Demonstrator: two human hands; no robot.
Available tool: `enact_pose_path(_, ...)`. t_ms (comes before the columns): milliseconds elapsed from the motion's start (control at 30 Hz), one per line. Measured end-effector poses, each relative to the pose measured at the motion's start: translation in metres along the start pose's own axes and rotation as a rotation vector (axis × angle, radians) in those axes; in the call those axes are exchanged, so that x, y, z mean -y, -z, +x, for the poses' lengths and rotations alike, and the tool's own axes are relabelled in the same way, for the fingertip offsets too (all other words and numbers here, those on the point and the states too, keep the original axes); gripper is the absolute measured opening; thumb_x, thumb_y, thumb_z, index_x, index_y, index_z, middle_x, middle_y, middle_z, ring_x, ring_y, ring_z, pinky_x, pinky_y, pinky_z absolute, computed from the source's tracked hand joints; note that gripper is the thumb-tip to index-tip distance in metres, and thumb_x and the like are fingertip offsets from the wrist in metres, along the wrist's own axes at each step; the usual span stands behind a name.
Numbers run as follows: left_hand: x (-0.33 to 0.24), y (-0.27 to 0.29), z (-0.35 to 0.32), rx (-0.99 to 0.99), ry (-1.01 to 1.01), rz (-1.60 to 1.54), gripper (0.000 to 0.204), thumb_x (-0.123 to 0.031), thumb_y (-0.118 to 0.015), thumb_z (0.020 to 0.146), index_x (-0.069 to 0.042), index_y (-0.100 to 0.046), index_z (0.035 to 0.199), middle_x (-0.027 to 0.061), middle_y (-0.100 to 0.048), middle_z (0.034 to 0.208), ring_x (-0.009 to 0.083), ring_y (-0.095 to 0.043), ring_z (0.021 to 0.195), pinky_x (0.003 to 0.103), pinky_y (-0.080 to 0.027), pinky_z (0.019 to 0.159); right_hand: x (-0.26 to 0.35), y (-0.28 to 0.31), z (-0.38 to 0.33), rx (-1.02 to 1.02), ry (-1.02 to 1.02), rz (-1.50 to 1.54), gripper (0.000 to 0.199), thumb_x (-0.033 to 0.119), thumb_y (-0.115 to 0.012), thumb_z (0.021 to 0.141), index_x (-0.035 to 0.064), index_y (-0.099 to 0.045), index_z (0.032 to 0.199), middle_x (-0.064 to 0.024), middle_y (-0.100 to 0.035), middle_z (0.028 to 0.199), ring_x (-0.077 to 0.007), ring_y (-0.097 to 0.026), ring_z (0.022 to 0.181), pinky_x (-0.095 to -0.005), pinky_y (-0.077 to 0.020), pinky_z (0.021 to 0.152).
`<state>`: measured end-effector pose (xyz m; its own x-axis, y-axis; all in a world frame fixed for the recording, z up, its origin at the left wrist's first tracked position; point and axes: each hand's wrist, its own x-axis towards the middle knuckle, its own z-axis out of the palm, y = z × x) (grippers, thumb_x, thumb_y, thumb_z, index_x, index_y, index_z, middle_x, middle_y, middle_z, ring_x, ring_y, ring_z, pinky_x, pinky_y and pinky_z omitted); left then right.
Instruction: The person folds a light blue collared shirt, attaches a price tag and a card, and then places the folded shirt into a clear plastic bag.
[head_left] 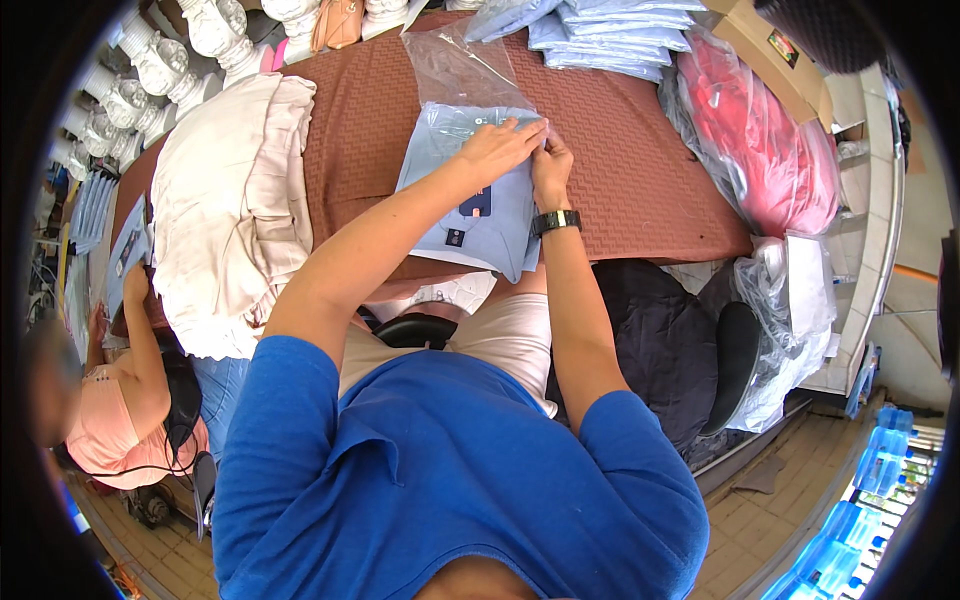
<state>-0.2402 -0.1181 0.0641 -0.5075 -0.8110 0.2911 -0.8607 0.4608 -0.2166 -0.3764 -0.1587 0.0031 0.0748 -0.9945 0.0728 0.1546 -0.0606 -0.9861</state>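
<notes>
A folded light-blue shirt [428, 150] with dark tags lies in front of me at the table's near edge, its lower end hanging slightly over. A clear plastic bag [458, 68] spreads flat beyond it and seems to reach over its top; how far is hard to tell. My left hand [497, 150] rests across the shirt's upper right part, fingers stretched toward the corner. Beside it, my right hand [552, 168], with a dark watch on the wrist, has its fingers closed at that upper right corner. The fingertips meet there, partly hidden.
A brown-covered table [355, 130] holds a pile of cream cloth [235, 190] on the left and stacked bagged blue shirts [610, 40] at the back. Bagged red cloth [760, 130] sits right, by a cardboard box [770, 50]. A co-worker [120, 410] sits at left; a black chair [650, 340] stands right.
</notes>
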Motion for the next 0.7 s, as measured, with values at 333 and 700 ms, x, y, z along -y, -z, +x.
enact_pose_path(333,0.001,0.002,-0.008,-0.008,-0.07,-0.026,0.065,-0.005,-0.061,0.087,-0.009,-0.045,0.15,-0.0028,-0.039,0.16,0.0275,-0.063,0.113,0.034,-0.064,0.07,0.01,-0.004,-0.021,-0.069,-0.092,-0.208,0.045,0.005,-0.053,0.099,-0.0029,-0.054,0.143,-0.0221,-0.065,0.131,-0.0236,-0.063,0.109,-0.0377,-0.0493,0.097)
enact_pose_path(700,0.01,-0.004,-0.021,-0.011,-0.033,-0.065,0.061,-0.006,-0.058,0.09,-0.009,-0.045,0.149,-0.0024,-0.041,0.159,0.0279,-0.062,0.113,0.035,-0.063,0.072,0.01,-0.008,-0.054,-0.194,0.013,-0.407,0.044,0.003,-0.061,0.093,-0.0065,-0.059,0.136,-0.0261,-0.07,0.117,-0.0341,-0.07,0.101,-0.0393,-0.0543,0.09)
